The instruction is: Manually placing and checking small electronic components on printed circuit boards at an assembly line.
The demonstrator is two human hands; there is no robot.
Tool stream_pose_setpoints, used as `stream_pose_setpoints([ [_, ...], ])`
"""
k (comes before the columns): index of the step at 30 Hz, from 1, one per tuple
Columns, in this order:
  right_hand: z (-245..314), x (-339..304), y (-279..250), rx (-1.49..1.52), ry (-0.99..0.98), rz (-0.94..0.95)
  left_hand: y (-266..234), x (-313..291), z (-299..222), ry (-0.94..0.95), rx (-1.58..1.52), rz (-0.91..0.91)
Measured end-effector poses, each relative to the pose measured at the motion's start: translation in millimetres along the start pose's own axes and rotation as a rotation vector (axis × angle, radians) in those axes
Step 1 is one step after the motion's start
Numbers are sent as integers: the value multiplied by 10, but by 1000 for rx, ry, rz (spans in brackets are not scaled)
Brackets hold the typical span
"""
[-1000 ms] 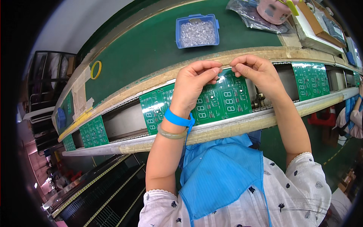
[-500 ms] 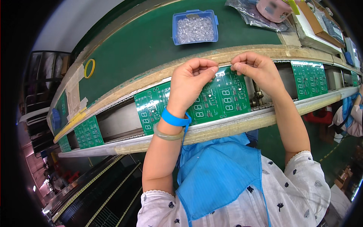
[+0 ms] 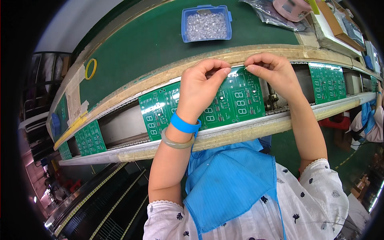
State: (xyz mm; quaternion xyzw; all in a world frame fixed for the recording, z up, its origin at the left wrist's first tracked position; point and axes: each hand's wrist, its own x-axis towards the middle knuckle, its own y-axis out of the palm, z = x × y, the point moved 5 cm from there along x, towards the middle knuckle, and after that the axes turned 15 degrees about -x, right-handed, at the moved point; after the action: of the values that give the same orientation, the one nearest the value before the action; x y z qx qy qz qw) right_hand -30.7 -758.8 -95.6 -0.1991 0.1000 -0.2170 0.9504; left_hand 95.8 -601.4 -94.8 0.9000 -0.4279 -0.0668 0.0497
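Observation:
A green circuit board [image 3: 241, 105] with white digit displays lies on the conveyor rails in front of me. My left hand [image 3: 202, 86] is above its middle, thumb and forefinger pinched together near its far edge; whatever they hold is too small to make out. Close by on the right, my right hand [image 3: 274, 73] pinches at the board's far right corner. Something tiny and pale shows at those fingertips, of a kind I cannot tell. A blue wrist strap and a bangle circle my left wrist, and the left hand hides part of the board.
Beyond the rails, a blue plastic box [image 3: 206, 27] holds many small clear parts on the green bench. A yellow tape ring [image 3: 91, 69] lies at the left. More circuit boards [image 3: 327, 82] sit along the conveyor on both sides. Another person's arm [image 3: 378, 102] shows at far right.
The boards have slid slightly left along the rails, and the view has shifted a little. Both hands stay pinched over the same board, the right fingertips slightly higher.

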Motion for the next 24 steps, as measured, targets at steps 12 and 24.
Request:
stream_pose_setpoints([
  [12,203,-55,84,-618,-387,-160,87,-19,-91,374,409,42],
  [24,297,-112,146,-753,-461,-231,178,-45,-100,520,599,20],
])
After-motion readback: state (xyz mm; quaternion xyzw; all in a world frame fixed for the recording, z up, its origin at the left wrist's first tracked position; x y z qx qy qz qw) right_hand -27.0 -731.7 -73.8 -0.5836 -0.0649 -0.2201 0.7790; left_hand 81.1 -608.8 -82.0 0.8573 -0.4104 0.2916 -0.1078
